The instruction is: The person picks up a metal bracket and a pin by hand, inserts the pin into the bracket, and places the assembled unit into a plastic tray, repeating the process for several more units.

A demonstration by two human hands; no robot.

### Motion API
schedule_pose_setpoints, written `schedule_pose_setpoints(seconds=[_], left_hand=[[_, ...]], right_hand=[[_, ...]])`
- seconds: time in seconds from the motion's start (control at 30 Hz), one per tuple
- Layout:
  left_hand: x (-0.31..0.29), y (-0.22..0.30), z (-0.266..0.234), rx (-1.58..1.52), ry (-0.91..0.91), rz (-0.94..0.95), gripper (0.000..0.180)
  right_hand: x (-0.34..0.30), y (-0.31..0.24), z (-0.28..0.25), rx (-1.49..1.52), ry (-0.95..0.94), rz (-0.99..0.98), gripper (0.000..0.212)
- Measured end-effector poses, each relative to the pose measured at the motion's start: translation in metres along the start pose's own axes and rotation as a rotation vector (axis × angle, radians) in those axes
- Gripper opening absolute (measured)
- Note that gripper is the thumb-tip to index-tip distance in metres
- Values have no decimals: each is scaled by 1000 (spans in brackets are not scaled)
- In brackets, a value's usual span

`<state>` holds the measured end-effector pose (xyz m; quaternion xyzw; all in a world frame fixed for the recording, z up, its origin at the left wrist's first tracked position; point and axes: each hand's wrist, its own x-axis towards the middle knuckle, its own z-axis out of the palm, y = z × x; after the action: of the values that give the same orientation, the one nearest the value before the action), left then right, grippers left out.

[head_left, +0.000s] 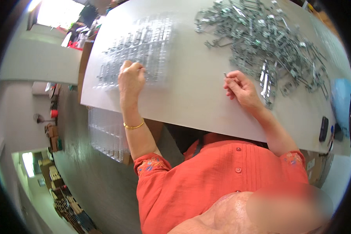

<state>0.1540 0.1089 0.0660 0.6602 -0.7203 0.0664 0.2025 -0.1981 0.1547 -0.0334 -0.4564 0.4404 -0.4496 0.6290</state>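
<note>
My left hand (131,81), a gold bangle on its wrist, hovers over or touches the near part of a clear plastic tray (162,70) on the table. Its fingers are curled together, and whatever they hold is hidden. Rows of small metal pieces fill many of the tray's narrow compartments. Over the middle right of the table, my right hand (240,89) pinches a small metal piece (224,74) between thumb and fingers; only its tip shows. Just beyond that hand spreads a large loose pile of thin silvery metal parts (257,43), some long and shiny.
The white table (191,101) has its near edge at my waist. Below its left side stand more clear plastic trays (107,132). At the right lie a black object (323,128) and a blue plastic bag (342,103). Boxes line the far left wall.
</note>
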Motion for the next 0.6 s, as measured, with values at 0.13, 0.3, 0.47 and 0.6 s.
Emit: schedule_pose_setpoints(seconds=[0.13,0.3,0.47,0.6], left_hand=[[1,24,-4,60,131,68,6],[6,79,8,-129,148,196,5],[14,120,32,-275,13,309,5],[18,147,49,-334,-52,476,8]], right_hand=[[-2,-2,8,-80,-85,-79,11],[-8,3,10,-364,-220,-332,8],[-17,-5,10,-681,-372,-551,7],[-19,1,11,-773,-457,-694,9]])
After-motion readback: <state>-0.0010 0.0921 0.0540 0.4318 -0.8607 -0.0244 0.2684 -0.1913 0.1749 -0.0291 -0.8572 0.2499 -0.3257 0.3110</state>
